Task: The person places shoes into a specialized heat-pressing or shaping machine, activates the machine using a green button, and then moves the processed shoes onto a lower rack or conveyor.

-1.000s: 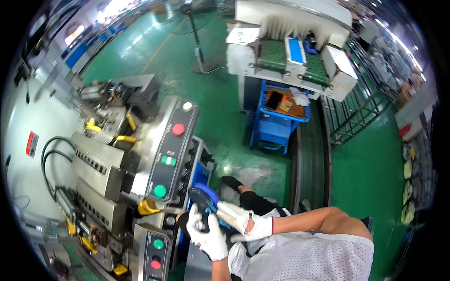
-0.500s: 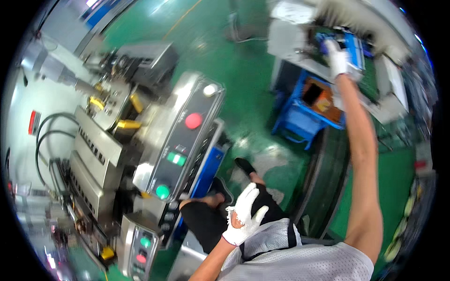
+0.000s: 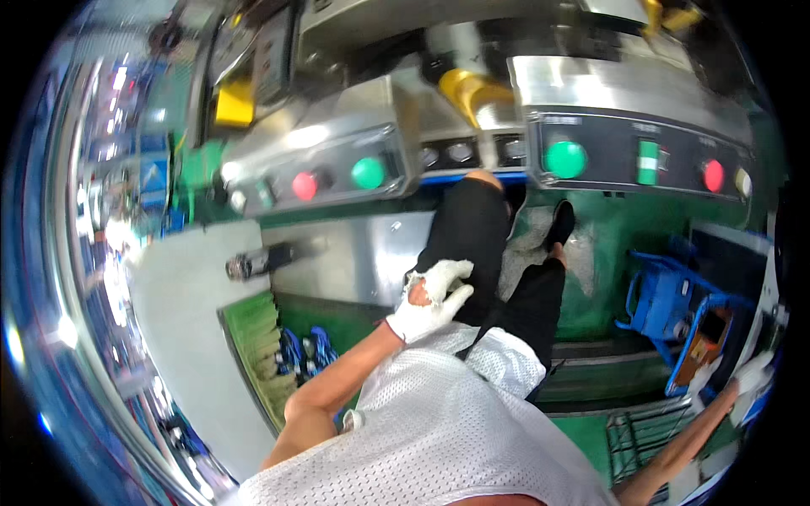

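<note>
My left hand (image 3: 429, 301), in a white glove worn through at the back, hovers over my lap in front of the black shorts. Its fingers curl a little, with the thumb apart, and nothing is in it. Far out at the right rim, my right hand (image 3: 753, 373) is also white-gloved, on a stretched arm. It is nearest a blue cart (image 3: 688, 308) with a brown tray (image 3: 707, 336). Blur and the picture's edge hide what its fingers do.
Ahead stand two steel control boxes, a right one (image 3: 624, 152) and a left one (image 3: 312, 173), with green and red buttons. A yellow part (image 3: 468, 94) sits between them. At left, a pale table (image 3: 181, 312) carries a dark metal tool (image 3: 249, 263); blue parts (image 3: 308, 350) lie beside a green brush-like strip.
The view has swung left, bringing the control boxes to the front and the bench with blue parts out of sight. My right hand has left those parts; my left hand's fingers curl more.
</note>
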`<state>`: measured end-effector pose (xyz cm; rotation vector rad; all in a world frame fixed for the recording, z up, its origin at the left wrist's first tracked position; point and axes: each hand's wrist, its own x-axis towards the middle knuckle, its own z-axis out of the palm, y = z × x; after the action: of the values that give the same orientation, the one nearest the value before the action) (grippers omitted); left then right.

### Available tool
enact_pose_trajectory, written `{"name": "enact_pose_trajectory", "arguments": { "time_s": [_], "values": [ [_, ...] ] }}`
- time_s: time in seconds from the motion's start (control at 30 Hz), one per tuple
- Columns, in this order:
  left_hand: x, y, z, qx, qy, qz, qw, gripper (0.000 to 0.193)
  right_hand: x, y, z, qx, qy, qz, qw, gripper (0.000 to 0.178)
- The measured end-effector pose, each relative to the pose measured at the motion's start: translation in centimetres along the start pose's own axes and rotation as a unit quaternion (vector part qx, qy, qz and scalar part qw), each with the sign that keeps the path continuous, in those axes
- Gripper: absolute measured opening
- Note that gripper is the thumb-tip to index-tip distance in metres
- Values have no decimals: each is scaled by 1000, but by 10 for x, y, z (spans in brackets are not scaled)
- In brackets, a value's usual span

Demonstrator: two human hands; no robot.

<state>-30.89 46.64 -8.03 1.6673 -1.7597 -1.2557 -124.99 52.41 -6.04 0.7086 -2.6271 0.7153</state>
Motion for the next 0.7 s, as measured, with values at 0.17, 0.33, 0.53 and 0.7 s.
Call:
{"name": "enact_pose_trajectory", "arguments": {
  "time_s": [0.17,0.33,0.53,0.7],
  "values": [
    [-81,-69,-51,26,196,-90,976,25,-360,-198,41,44,-191,-219,956,60],
    [-189,-159,-57,-29,380,-248,890,23,-533,-342,5,274,-510,-158,800,62],
    [-386,-255,2,53,562,-405,719,28,-584,-456,-28,232,-600,-374,668,61],
    [-539,-274,52,219,592,-619,467,44,-580,-485,-9,181,-590,-483,621,61]
  ]
}}
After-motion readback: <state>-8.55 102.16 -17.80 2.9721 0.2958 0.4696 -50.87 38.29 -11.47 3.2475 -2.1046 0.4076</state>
